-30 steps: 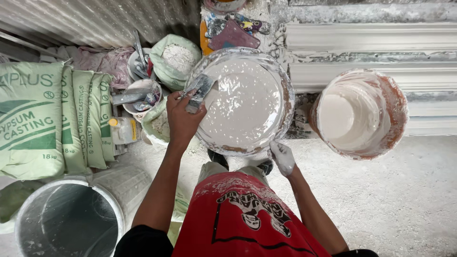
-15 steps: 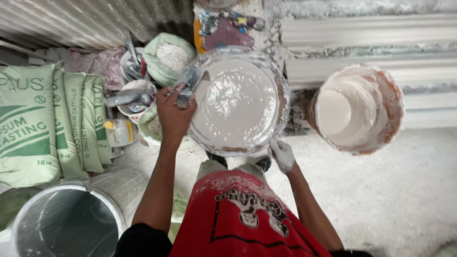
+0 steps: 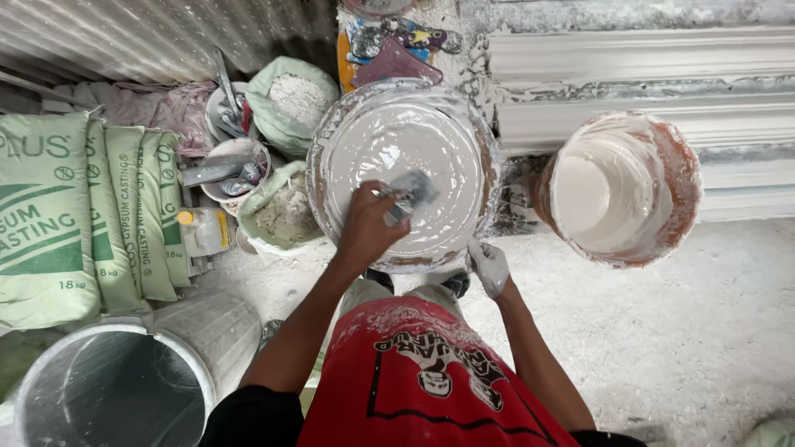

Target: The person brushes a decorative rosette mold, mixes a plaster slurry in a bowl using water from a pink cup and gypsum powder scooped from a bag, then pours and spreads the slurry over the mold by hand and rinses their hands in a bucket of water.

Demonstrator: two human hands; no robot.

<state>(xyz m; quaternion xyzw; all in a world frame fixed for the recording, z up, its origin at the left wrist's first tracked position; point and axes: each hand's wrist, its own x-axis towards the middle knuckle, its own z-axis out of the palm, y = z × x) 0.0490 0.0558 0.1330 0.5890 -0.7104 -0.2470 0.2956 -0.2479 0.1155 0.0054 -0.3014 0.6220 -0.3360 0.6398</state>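
A wide round basin (image 3: 490, 157) full of wet white plaster stands in front of my knees. My left hand (image 3: 364, 228) is over the middle of the basin and grips a small plaster-smeared scraper (image 3: 411, 192), whose blade lies on the plaster surface. My right hand (image 3: 489, 266), coated white, holds the basin's near rim at its right side. My red shirt (image 3: 422, 372) fills the bottom of the view.
A plaster-caked bucket (image 3: 675, 165) stands right of the basin. Stacked green sacks (image 3: 74, 215) lie at the left, with open powder bags (image 3: 286, 215) and small bowls of tools (image 3: 232, 165) beside them. A grey bin (image 3: 108, 389) is at bottom left. White cornice mouldings (image 3: 646, 66) lie behind.
My left hand has carried the scraper from the basin's left rim to the middle of the plaster. My right hand has stayed on the near rim.
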